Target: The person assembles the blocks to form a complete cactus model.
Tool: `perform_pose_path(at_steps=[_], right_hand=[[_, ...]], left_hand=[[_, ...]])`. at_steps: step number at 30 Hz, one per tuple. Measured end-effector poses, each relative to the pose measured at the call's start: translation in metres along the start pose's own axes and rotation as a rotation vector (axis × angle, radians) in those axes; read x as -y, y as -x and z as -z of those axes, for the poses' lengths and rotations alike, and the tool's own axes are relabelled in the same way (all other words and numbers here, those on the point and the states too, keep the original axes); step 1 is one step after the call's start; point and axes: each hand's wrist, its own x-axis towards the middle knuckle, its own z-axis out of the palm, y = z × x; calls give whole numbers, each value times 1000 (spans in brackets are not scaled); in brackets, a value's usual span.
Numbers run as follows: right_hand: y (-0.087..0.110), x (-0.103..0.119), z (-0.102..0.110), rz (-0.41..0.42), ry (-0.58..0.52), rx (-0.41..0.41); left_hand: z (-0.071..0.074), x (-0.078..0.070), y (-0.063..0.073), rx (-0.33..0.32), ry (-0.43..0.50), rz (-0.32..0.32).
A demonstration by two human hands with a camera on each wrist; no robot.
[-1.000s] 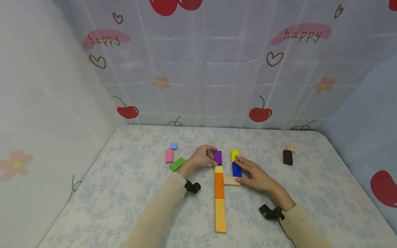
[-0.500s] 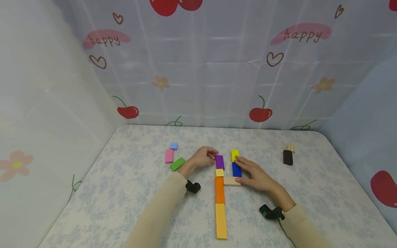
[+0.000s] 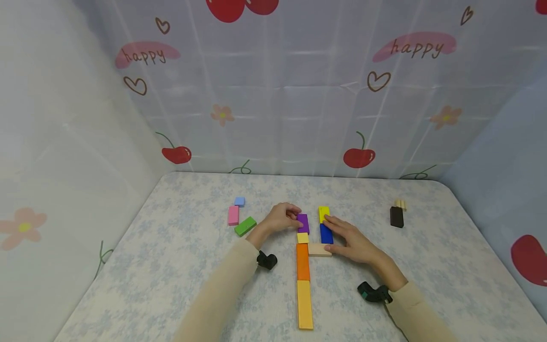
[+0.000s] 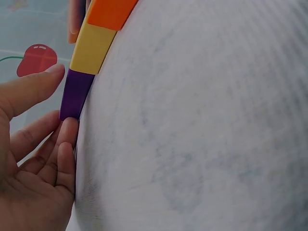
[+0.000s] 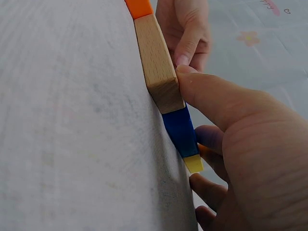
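A row of flat blocks runs down the table: purple (image 3: 304,224), small yellow (image 3: 302,238), orange (image 3: 303,262) and long amber (image 3: 305,304). My left hand (image 3: 279,217) is at the purple block's far end; in the left wrist view its fingertips touch that end and the thumb hovers beside the block. A plain wooden block (image 3: 319,250) lies crosswise against the orange one. From its right part, a blue block (image 3: 326,233) and a bright yellow block (image 3: 323,213) extend away. My right hand (image 3: 354,240) rests along these, thumb at the wooden block, fingers by blue and yellow.
Left of the row lie a pink block (image 3: 233,215), a light blue block (image 3: 240,202) and a green block (image 3: 245,226). Toward the right edge are a dark block (image 3: 396,217) and small pale pieces (image 3: 400,204). A printed curtain (image 3: 273,133) stands behind.
The purple, small yellow, orange and amber blocks have slid together toward me. My left thumb has lifted off and come back over the purple block. My right hand has stayed put.
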Motion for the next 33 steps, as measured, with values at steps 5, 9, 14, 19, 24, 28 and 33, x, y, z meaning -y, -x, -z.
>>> perform_pose_path(at_steps=[5,9,14,19,24,28,33], right_hand=[[0,0,0,1,2,3],[0,-1,0,6,1,0],[0,-1,0,4,-3,0],[1,-2,0,10,-6,-4],[1,-3,-1,26,-13,-13],[1,-4,-1,26,-13,-15],[1,-4,-1,13,-10,-8]], left_hand=[[-1,0,0,-10,-18,1],[-3,1,-1,-16,-30,-2],[-3,-1,0,-16,-46,-8],[-2,-1,-1,-9,-66,-5],[0,-1,-1,5,-61,-1],[2,-1,1,15,-61,-20],[2,-2,3,13,-54,-9]])
